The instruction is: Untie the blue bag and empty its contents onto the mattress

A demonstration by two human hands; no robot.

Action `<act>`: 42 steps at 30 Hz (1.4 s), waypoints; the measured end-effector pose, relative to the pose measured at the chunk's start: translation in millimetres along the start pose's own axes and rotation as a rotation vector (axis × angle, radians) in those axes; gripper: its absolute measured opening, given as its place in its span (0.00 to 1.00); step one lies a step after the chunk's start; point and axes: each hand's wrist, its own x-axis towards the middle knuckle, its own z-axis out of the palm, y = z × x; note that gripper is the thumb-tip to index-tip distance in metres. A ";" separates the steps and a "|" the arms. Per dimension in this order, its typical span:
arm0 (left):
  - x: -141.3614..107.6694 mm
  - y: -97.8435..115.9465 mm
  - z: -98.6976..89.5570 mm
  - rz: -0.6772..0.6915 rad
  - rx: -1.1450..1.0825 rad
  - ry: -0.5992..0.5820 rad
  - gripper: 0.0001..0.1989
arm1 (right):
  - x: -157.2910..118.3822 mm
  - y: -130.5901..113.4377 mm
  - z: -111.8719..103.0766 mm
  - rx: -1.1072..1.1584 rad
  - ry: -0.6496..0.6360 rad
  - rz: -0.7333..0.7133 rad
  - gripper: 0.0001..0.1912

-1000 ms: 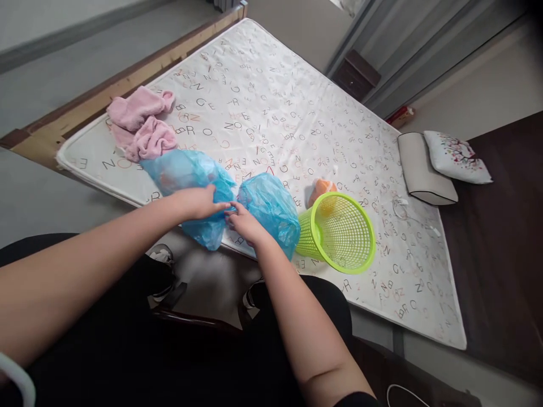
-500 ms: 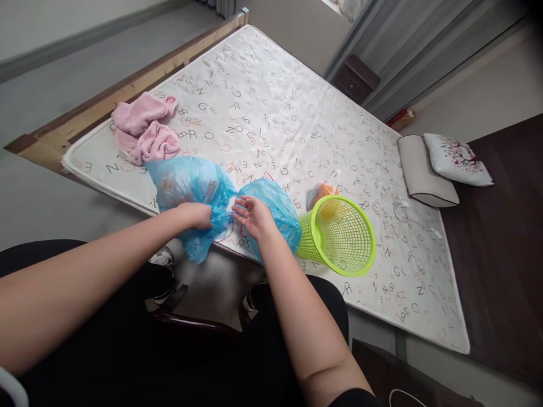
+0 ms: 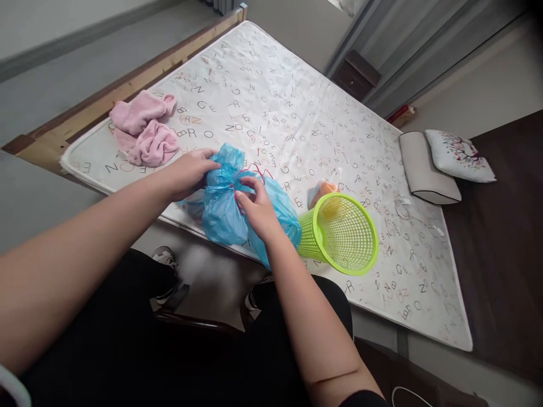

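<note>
Most of the mattress (image 3: 271,90) is bare: a wide open stretch runs from the middle of the frame up toward the top centre and across to the right. At the upper left, the pink towels (image 3: 144,129) take up that corner. Just right of centre the green mesh basket (image 3: 339,233) lies on its side, touching the blue plastic bag (image 3: 229,209), with an orange thing (image 3: 319,190) close behind it. Both hands crowd the bag at the mattress's near edge. The pillows (image 3: 441,164) block the far right, beside the mattress.
</note>
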 end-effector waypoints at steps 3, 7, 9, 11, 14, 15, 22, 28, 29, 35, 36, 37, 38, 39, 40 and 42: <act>-2.3 -0.5 3.2 0.020 -0.004 -0.044 0.18 | -0.4 5.2 6.4 0.068 -0.048 0.080 0.34; -4.7 0.8 2.1 0.002 0.053 -0.105 0.23 | 0.1 1.6 4.8 0.103 -0.179 0.080 0.26; -3.4 1.4 -2.4 0.024 0.158 -0.107 0.25 | 2.4 -1.1 -0.2 0.008 -0.156 0.031 0.15; -0.1 1.1 -10.2 0.098 0.380 -0.029 0.24 | 5.9 -2.9 -7.5 -0.128 -0.045 -0.046 0.09; 6.0 -0.9 -23.1 0.247 0.758 0.206 0.18 | 10.7 -4.8 -20.9 -0.319 0.200 -0.157 0.08; 7.3 -1.6 -26.0 0.288 0.843 0.275 0.17 | 11.7 -5.5 -25.2 -0.359 0.267 -0.171 0.08; -2.4 -6.2 -6.7 0.385 0.965 0.399 0.27 | 11.6 -7.7 -31.7 -0.254 0.306 -0.036 0.07; -2.7 -23.8 1.9 0.102 1.301 0.178 0.34 | 14.0 -2.7 -29.5 -0.247 0.270 -0.075 0.08; -0.4 -25.9 -0.4 0.090 1.309 0.164 0.31 | 14.1 -2.6 -31.7 -0.301 0.333 -0.080 0.09; 9.7 -23.3 -8.2 0.251 0.985 0.337 0.27 | 2.2 -10.8 -35.1 -0.590 0.633 -0.386 0.13; 9.2 -21.7 -5.9 0.288 0.939 0.359 0.27 | 0.2 -11.5 -32.1 -0.603 0.563 -0.438 0.12; 7.6 -20.1 -2.3 0.331 0.901 0.375 0.27 | -0.9 -11.5 -28.2 -0.598 0.460 -0.476 0.12; 4.9 -18.4 2.8 0.378 0.868 0.384 0.27 | -0.9 -10.5 -23.9 -0.579 0.341 -0.497 0.12; 0.7 -16.5 9.3 0.426 0.836 0.382 0.27 | 0.2 -8.8 -19.5 -0.552 0.223 -0.500 0.12; -4.9 -14.7 17.0 0.472 0.805 0.372 0.27 | 2.0 -6.5 -15.1 -0.524 0.124 -0.481 0.11; -20.5 -11.5 34.6 0.553 0.748 0.321 0.28 | 6.0 -1.4 -7.6 -0.472 -0.012 -0.382 0.11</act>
